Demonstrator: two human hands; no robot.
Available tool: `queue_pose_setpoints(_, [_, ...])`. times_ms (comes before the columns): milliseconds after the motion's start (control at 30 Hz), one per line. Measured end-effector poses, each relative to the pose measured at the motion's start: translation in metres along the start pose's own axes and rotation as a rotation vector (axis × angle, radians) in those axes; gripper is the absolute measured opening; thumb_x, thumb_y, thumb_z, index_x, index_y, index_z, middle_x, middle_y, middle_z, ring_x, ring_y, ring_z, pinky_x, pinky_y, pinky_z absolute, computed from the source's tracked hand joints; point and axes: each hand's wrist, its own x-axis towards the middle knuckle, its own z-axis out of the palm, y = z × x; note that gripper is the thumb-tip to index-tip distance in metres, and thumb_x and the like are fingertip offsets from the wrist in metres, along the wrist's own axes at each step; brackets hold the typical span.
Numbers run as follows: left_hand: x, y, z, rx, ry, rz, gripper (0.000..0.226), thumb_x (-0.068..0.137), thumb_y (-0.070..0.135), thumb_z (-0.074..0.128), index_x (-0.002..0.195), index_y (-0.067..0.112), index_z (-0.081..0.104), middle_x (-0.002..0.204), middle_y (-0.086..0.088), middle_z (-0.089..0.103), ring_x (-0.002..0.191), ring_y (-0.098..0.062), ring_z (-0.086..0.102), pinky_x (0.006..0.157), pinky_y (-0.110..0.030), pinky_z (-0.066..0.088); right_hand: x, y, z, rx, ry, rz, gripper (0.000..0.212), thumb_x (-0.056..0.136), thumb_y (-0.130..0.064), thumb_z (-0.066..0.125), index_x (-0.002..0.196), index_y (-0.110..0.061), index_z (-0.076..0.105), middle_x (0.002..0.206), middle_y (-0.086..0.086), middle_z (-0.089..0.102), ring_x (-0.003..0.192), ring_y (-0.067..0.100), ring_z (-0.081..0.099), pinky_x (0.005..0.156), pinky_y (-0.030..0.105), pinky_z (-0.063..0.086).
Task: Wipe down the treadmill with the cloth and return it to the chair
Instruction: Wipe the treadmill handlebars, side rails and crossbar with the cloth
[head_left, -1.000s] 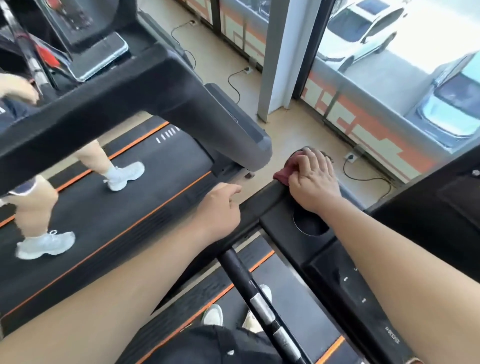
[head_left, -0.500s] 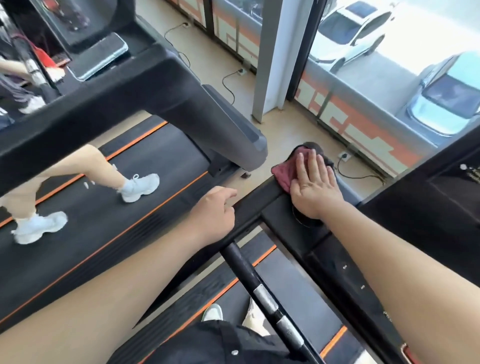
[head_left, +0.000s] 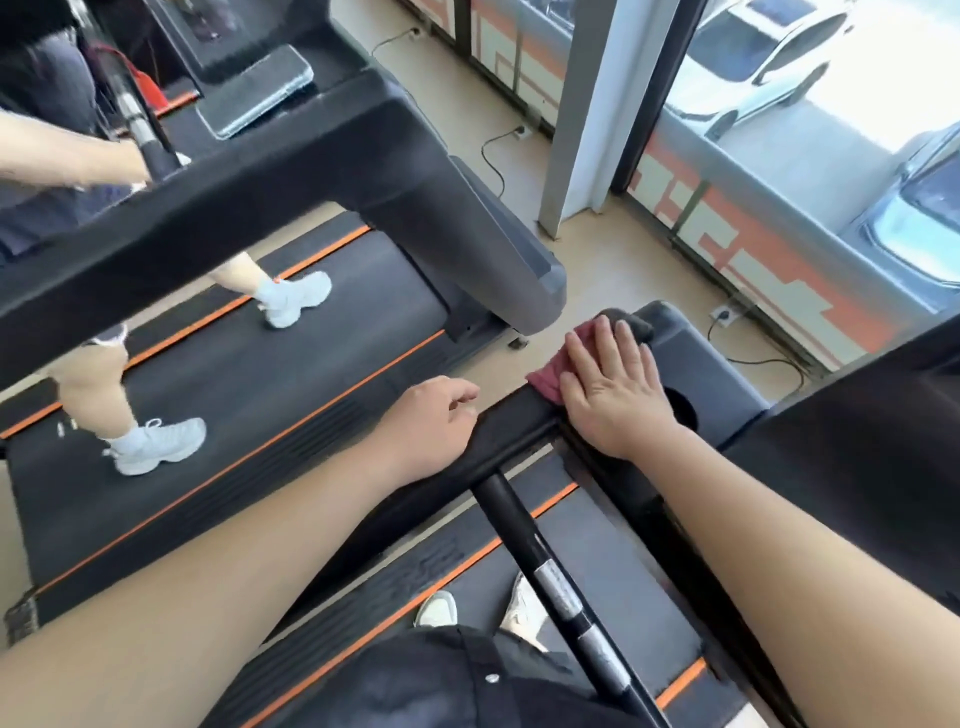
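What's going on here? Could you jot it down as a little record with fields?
Right hand: flat on the cloth, pressing it on the treadmill console
Cloth: dark red, mostly under the hand
Left hand: rests curled on the rail; grip unclear
Neighbour: another person walks on the next treadmill
Chair: not in view
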Motion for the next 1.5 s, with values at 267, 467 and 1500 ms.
queue_pose_setpoints(267, [-0.021, -0.017, -0.008, 0.0, 0.072, 0.054, 0.033, 0.102, 0.025, 0.054, 0.133, 0.021, 0.065, 0.136, 0.007, 0.063, 0.127, -0.012, 0.056, 0.108, -0.029, 0.042, -0.057, -0.071, 0.071, 0.0, 0.181, -0.199, 0.063, 0.104, -0.048, 0.024, 0.162, -0.028, 0.015, 0.17, 0.011, -0.005, 0.155, 0.03, -0.017, 0.124, 0.05, -0.01])
queue_pose_setpoints(467, [-0.042, -0.036, -0.016, -0.023, 0.081, 0.079, 0.035, 0.1, 0.021, 0.056, 0.134, 0.022, 0.063, 0.135, 0.011, 0.061, 0.125, -0.009, 0.056, 0.11, -0.033, 0.044, -0.028, -0.041, 0.029, -0.018, 0.172, -0.185, 0.056, 0.101, -0.057, 0.02, 0.152, -0.039, 0.038, 0.166, -0.002, 0.022, 0.156, 0.021, 0.005, 0.126, 0.043, 0.0])
queue_pose_setpoints(1500, [-0.12, -0.074, -0.003, 0.334, 0.126, -0.184, 0.058, 0.077, 0.062, 0.072, 0.127, 0.036, 0.058, 0.114, 0.013, 0.053, 0.112, -0.017, 0.048, 0.083, -0.037, 0.051, -0.033, -0.047, 0.038, -0.053, 0.07, -0.241, 0.054, 0.104, -0.05, 0.005, 0.157, -0.051, 0.015, 0.171, -0.005, -0.003, 0.153, 0.011, -0.02, 0.123, 0.047, -0.017])
